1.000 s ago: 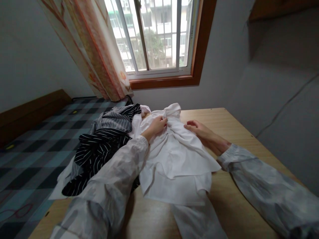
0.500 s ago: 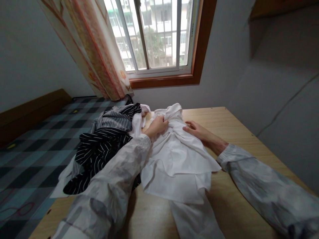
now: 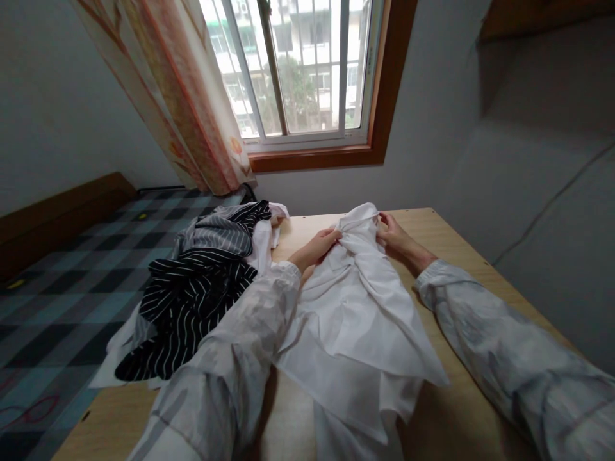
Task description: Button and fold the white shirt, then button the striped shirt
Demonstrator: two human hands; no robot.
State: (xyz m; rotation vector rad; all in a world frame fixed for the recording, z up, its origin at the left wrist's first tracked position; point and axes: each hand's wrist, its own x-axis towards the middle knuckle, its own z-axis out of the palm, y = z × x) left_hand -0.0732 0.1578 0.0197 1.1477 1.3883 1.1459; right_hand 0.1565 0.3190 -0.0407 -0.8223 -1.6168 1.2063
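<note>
I am pinching with both hands: the left hand [image 3: 321, 247] is closing thumb and fingers on the gathered upper part of a white, thin-cloth garment [image 3: 353, 307], while the right hand [image 3: 394, 238], fingers nearly together, is gripping its far edge at one o'clock. The garment is lying just past centre, its loose lower part spreading toward six o'clock over the pale, wood-grained table [image 3: 442, 240]. At eight o'clock I am seeing a rumpled heap of black-and-white striped and plain white clothes [image 3: 202, 275]; beyond it, a blue-and-black checked bed [image 3: 52, 320] is showing.
</note>
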